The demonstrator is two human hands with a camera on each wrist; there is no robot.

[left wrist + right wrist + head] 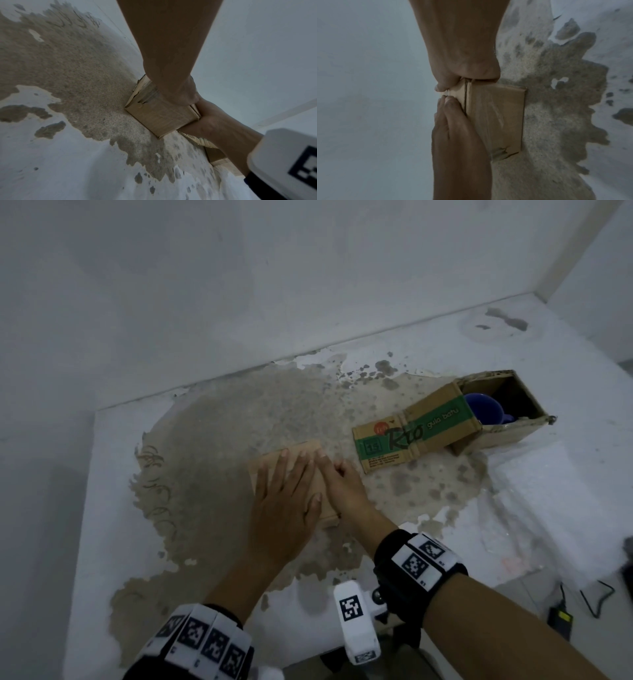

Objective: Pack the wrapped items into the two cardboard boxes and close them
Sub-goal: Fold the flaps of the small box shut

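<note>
On the left I see the worn floor (212, 419), white paint with a big sandy brown patch where the paint has come off. On that patch sits the small plain brown cardboard box (270, 463), with its flaps down. My left hand (284, 501) lies flat on top of it, fingers straight and a little apart, pressing the lid. Just beside it, my right hand (342, 484) is at the right edge of the same box, fingers curled in; I cannot tell if they pinch a flap or just push. The two hands touch and hide most of the lid. Farther right, well apart, lies the bigger cardboard box with a green band and printed words (442, 422). It is tipped on its side, open, with a blue cup (483, 409) inside. At the far right edge, a black cable and small charger (561, 614) lie on the floor.
</note>
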